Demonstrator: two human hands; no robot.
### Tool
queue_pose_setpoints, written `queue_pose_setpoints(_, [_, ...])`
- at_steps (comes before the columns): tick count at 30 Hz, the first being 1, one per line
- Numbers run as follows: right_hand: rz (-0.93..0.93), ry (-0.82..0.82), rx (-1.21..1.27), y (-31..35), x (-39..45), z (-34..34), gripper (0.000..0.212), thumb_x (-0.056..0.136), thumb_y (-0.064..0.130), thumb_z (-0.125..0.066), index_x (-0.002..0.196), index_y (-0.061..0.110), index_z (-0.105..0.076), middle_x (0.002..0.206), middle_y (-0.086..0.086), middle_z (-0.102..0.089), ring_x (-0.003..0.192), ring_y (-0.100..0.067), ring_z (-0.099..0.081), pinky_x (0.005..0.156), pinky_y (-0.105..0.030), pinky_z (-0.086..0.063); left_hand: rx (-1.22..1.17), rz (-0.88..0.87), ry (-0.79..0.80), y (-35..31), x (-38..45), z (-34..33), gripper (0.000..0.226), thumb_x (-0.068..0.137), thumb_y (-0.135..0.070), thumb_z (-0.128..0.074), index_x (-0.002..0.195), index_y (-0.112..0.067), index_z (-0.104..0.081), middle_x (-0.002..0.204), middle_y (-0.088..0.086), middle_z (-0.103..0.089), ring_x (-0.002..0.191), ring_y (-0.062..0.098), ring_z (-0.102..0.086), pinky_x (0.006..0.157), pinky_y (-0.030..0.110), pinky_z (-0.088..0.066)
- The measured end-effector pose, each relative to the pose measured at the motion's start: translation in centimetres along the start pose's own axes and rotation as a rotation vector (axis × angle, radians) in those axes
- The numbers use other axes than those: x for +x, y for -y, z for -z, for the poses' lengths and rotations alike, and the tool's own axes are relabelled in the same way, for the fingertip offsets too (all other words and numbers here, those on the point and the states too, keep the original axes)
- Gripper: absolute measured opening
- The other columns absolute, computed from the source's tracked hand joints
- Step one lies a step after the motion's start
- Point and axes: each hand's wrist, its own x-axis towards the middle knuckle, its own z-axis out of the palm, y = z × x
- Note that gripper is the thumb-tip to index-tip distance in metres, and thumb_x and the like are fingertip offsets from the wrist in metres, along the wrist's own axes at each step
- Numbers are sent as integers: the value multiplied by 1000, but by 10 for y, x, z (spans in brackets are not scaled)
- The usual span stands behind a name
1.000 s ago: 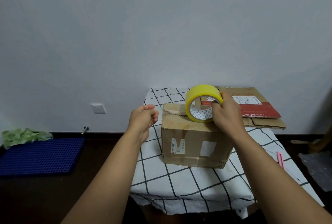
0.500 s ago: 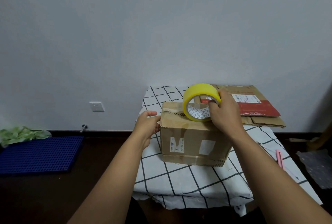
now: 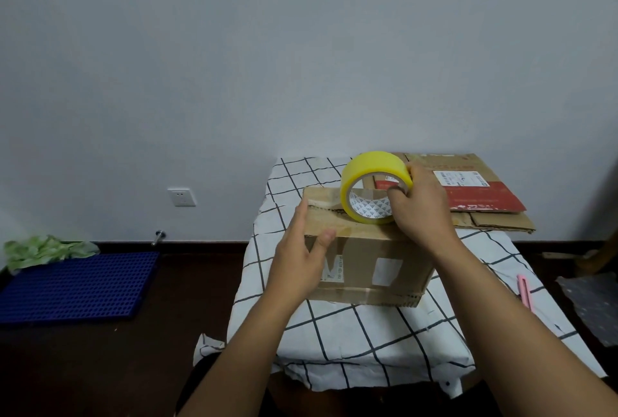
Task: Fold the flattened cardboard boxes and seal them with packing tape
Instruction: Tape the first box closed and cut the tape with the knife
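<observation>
Sealing step in hand: folded cardboard box (image 3: 364, 251) standing near the middle of the bench (image 3: 351, 336), top flaps closed, jagged seam visible along the far left part of the top. Yellow packing tape roll (image 3: 374, 187) set on edge on the box top, gripped by the right hand (image 3: 419, 207) with fingers hooked through the core and thumb over the outer rim. Left hand (image 3: 301, 252) placed flat against the left end of the box, fingers straight and reaching up to the top edge, thumb lying on the front face near the top corner; holding nothing, only bracing. Free tape end not discernible; not possible to tell whether a strip is already stuck down. Further flattened cardboard boxes (image 3: 468, 195) stacked at the far right of the bench, still to be folded. Pink utility knife (image 3: 524, 289) at the right edge of the bench, well apart from both hands. Next move, by judgement: anchor the tape end at the left edge, draw the roll rightward along the seam under steady tension, press down, then cut. Risk: box sliding or strip wrinkling if bracing slackens.
</observation>
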Motion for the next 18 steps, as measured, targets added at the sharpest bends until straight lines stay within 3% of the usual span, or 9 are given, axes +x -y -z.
queue_pose_setpoints(3, [28,107,-38,-1,2,9,20,90,17,-56,108,12,-51,97,-8,-55,91,-30,-50,70,-36,-34,95,-28,12,2,4,3,71,90,-60,-39,154,-36,-19,159,-4,-29,143,13,-30,113,35,-33])
queue_pose_setpoints(8, [127,265,-42,-7,-1,23,39,87,32,-66,119,21,-46,91,-3,-63,86,-25,-59,71,-38,-46,153,-25,28,2,21,14,61,99,-44,-47,154,-30,-24,156,-3,-34,140,16,-36,112,37,-34])
queue_pose_setpoints(13, [100,278,51,-11,-5,20,52,85,39,-72,126,21,-45,104,-7,-66,91,-24,-63,81,-46,-52,414,-153,46,-6,35,19,55,100,-30,-43,152,-20,-28,163,-10,-9,148,8,-11,115,31,-20])
queue_pose_setpoints(16, [70,264,98,-13,-5,18,49,83,40,-74,120,20,-49,105,-5,-68,92,-22,-64,83,-47,-52,531,-236,99,-13,39,16,57,101,-24,-36,155,-18,-19,164,-4,-12,149,7,-9,113,21,-9])
queue_pose_setpoints(18, [46,287,142,-14,-4,17,51,80,43,-76,117,21,-49,103,-1,-68,91,-19,-65,83,-47,-53,561,-252,103,-13,40,17,56,101,-25,-36,155,-19,-20,162,-2,-19,148,7,-12,112,19,-9])
